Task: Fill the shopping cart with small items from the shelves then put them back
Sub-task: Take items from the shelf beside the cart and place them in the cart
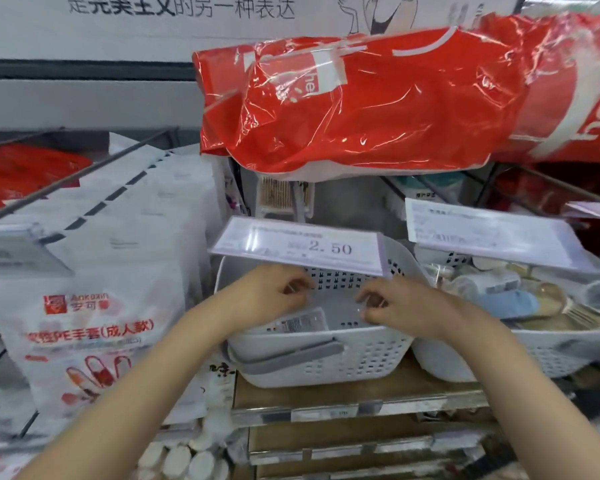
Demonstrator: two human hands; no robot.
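Flat clear packet [303,321] lying on the floor of a white perforated basket [368,358], near the front wall, long axis running left to right and tilted a little up to the right; label too blurred to read, left end hidden behind the left hand [267,294]. Left hand hovering over the basket, fingers curled, seeming to pinch something small and clear; cannot tell what. Right hand [395,308] opposite, fingers curled likewise, contents equally unclear. Price card [298,245] reading 2.50 overhanging the basket's back rim. Second basket [551,355] just beside on the right, holding small bottles. Red bags [361,98] above, glove packs [90,327] to the left.
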